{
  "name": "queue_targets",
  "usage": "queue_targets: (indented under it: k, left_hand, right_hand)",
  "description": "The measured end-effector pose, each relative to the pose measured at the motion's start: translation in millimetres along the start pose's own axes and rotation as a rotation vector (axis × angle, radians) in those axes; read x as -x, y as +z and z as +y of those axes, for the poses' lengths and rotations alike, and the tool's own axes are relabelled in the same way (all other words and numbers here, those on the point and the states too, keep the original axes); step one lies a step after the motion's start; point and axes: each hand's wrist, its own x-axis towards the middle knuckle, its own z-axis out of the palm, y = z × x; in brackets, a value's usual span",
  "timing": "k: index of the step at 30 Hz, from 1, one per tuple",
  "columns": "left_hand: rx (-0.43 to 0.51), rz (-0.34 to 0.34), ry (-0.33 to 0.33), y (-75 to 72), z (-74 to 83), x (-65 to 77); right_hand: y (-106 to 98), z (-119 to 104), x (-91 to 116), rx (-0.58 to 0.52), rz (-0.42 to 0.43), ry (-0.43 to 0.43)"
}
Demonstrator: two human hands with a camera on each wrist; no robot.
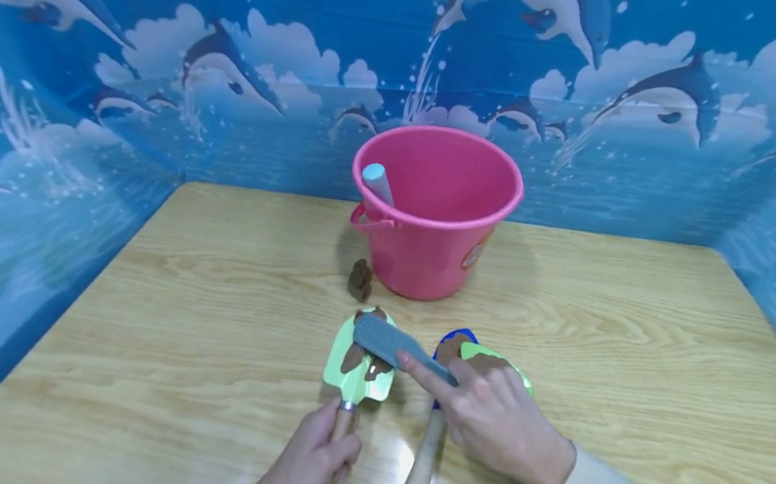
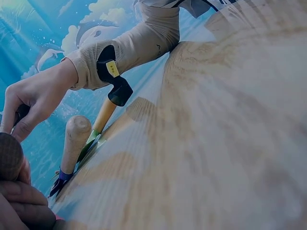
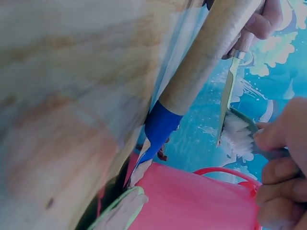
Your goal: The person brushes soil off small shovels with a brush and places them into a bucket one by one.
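Note:
My left hand (image 1: 306, 456) grips the wooden handle of a small hand shovel with a light green blade (image 1: 338, 360). Brown mud sticks to that blade in patches. A grey-blue brush (image 1: 387, 342) is in my right hand (image 1: 504, 423), the index finger stretched along its back. In the right wrist view its white bristles (image 3: 236, 134) lie against the shovel's face. Between the hands, a blue trowel (image 1: 424, 458) rests on the table, brown mud on its blade. Another green-bladed tool (image 1: 520, 373), also muddied, lies partly hidden behind my right hand.
A pink bucket (image 1: 422, 258) stands at the back of the wooden table (image 1: 207, 317), a light blue handle (image 1: 377, 182) leaning inside it. Beside its base sits a brown lump (image 1: 359, 279). A dolphin-print curtain (image 1: 290, 87) surrounds the table's back and sides.

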Motion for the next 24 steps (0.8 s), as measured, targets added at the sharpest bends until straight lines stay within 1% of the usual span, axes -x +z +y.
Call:
queue_targets:
  k: [3, 6, 7, 9, 11, 13, 15, 18, 21, 24]
  left_hand:
    - [0.006, 0.001, 0.000, 0.6, -0.2, -0.4]
    - [0.007, -0.004, 0.002, 1.2, -1.5, 0.3]
    - [0.000, -0.007, 0.011, 1.4, -1.8, 0.9]
    - [-0.052, -0.003, 0.050, 1.6, -2.6, 2.1]
    - [-0.086, -0.008, 0.081, 1.6, -3.0, 3.1]
    - [-0.123, 0.001, 0.113, 1.8, -2.7, 3.3]
    - [-0.102, -0.008, 0.108, 2.2, -2.2, 3.2]
    - [-0.110, 0.021, 0.109, 2.2, -2.8, 3.6]
    - [-0.101, 0.029, 0.095, 0.8, -4.3, 4.8]
    - [-0.062, 0.019, 0.062, 0.0, -5.3, 4.4]
  right_hand:
    - [-2, 5, 0, -0.073, 0.009, 0.003]
    - [-4, 12, -1, -0.198, 0.052, 0.038]
    - [-4, 14, -2, -0.241, 0.067, 0.053]
    - [-4, 16, -3, -0.320, 0.082, 0.071]
    - [-3, 17, -3, -0.382, 0.068, 0.081]
    - [-2, 16, -3, -0.420, 0.023, 0.081]
    - [-2, 15, -2, -0.439, -0.028, 0.086]
    - [-6, 11, -2, -0.467, -0.119, 0.104]
    - [-11, 7, -1, -0.429, -0.175, 0.106]
    - [-14, 4, -1, -0.344, -0.189, 0.089]
